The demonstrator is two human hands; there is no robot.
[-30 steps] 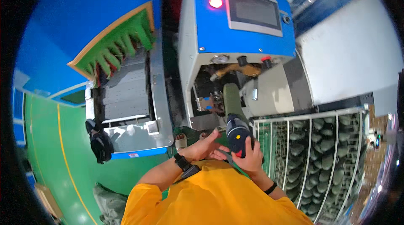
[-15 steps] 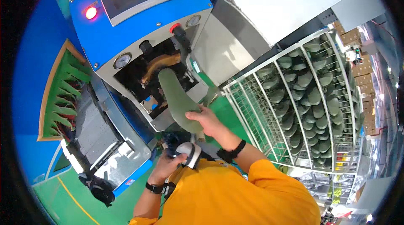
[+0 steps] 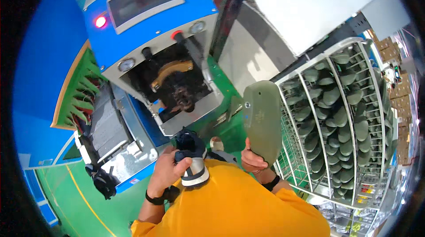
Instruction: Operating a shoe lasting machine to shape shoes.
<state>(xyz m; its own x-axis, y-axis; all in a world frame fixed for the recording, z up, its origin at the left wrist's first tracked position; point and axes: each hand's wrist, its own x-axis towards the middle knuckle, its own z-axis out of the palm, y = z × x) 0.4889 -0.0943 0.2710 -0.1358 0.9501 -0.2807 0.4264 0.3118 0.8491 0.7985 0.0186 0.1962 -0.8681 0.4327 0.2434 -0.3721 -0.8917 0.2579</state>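
Note:
My right hand (image 3: 254,159) is wrapped round the thick lower end of a green shoe last (image 3: 262,119). The last stands nearly upright beside the wire rack, its flat face with a small hole and a metal-rimmed one showing. In my left hand (image 3: 170,168), close to my chest, is what looks like a shoe upper, dark with a grey and white end (image 3: 195,176); my thumb presses on it. In front of me is a blue-topped machine (image 3: 146,29), its opening holding a curved brown pad (image 3: 171,72) above a dark metal block.
On the right a white wire rack (image 3: 305,146) holds several layers of green shoe lasts (image 3: 336,126). A grey-topped bench (image 3: 113,124) stands left of the machine, below a wood-framed green panel (image 3: 83,93). The green floor (image 3: 79,210) has a yellow line.
My right hand has carried the shoe last from the machine's opening rightward to the rack, turning it upright. My left hand has tilted the shoe upper, its white end now pointing down.

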